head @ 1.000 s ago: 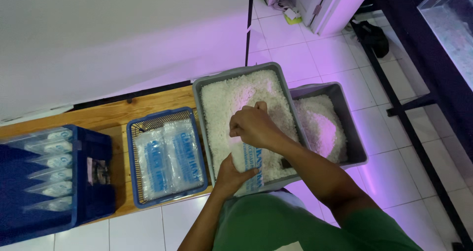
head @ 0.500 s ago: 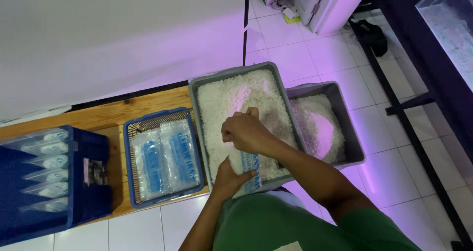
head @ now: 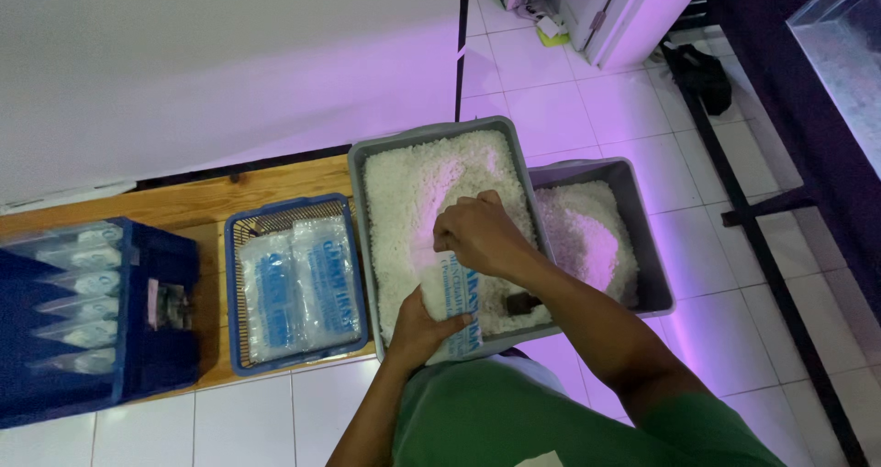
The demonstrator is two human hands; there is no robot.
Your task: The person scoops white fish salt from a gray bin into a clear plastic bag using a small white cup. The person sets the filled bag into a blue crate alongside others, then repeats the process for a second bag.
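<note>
Slightly nearer the body than before, both hands are closed on a clear plastic blue-printed bag, left hand beneath, right hand above, over the grey plastic rice-filled tub.

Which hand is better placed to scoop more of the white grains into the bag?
Probably the right hand: it is over the grains in the grey tub, at the mouth of the bag. The left hand grips the bag from below at the tub's near edge, so it is busy.
</note>
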